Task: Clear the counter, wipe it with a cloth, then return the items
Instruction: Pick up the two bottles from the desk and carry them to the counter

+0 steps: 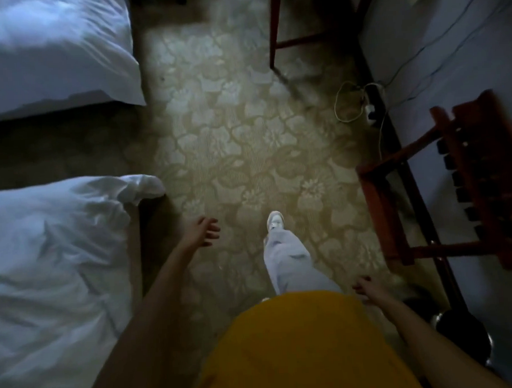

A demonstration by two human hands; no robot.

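L grip (202,230) & R grip (363,286) loose, empty

Left hand (202,230), right hand (365,287) empty, fingers loose, above patterned carpet (230,130).

No counter, cloth or counter items in frame. Left hand (202,230) out front over the floral carpet (230,130), fingers loosely spread, empty. Right hand (363,286) low by the hip, loosely curled, empty.

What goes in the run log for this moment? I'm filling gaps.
phase: walking | left hand: empty | right hand: empty | floor: beige floral-patterned carpet | counter, cloth: unseen
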